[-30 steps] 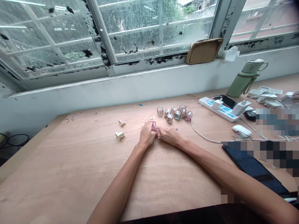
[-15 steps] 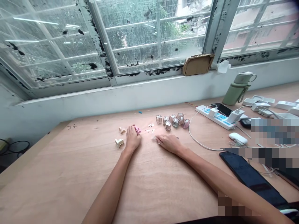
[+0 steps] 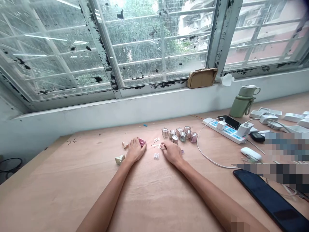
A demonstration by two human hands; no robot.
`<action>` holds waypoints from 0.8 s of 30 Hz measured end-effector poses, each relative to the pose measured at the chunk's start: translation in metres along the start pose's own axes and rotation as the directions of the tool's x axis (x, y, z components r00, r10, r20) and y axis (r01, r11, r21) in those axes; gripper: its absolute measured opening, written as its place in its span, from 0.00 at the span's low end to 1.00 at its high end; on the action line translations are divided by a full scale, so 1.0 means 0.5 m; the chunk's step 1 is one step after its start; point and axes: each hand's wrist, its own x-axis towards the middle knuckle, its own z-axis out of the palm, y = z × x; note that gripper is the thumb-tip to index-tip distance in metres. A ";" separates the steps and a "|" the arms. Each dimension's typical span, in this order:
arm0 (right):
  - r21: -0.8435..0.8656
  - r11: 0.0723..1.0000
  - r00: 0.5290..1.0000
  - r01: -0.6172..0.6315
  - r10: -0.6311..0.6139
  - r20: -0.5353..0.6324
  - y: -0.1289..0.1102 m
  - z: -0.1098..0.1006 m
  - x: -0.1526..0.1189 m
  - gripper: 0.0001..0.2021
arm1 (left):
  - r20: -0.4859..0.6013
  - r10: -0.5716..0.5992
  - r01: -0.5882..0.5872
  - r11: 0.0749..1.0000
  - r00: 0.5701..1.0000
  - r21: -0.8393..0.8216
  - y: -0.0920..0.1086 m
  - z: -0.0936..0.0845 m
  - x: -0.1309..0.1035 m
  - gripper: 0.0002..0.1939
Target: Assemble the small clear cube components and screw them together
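My left hand [image 3: 135,150] is closed around a small dark-pink plastic piece [image 3: 142,142], which shows past its fingertips on the table. My right hand [image 3: 172,152] rests on its side, fingers pinched on a thin white piece [image 3: 162,147] too small to name. Small white bits [image 3: 156,140] lie between the hands. Nearer to me sits a small clear plastic piece [image 3: 156,156]. A tiny purple piece [image 3: 182,152] shows just beyond my right hand. Left of my left hand are a pale-yellow piece [image 3: 119,159] and a peach-coloured piece [image 3: 125,145], partly hidden.
Several small clear faceted boxes [image 3: 182,136] stand behind my right hand. To the right are a power strip [image 3: 224,129] with chargers, a looping white cable [image 3: 205,154], a green bottle [image 3: 241,104], a white earbud case [image 3: 251,153] and a black phone [image 3: 267,196]. Windows line the back wall.
My right hand has left the clear piece on the table and now pinches a thin white piece farther back. The piece in my left hand has turned. The camera view has tilted upward.
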 end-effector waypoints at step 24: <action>0.022 0.999 0.999 0.038 -0.039 0.012 0.020 0.033 0.077 0.14 | 0.052 0.328 -0.331 0.941 0.943 0.072 0.117 -0.030 -0.081 0.15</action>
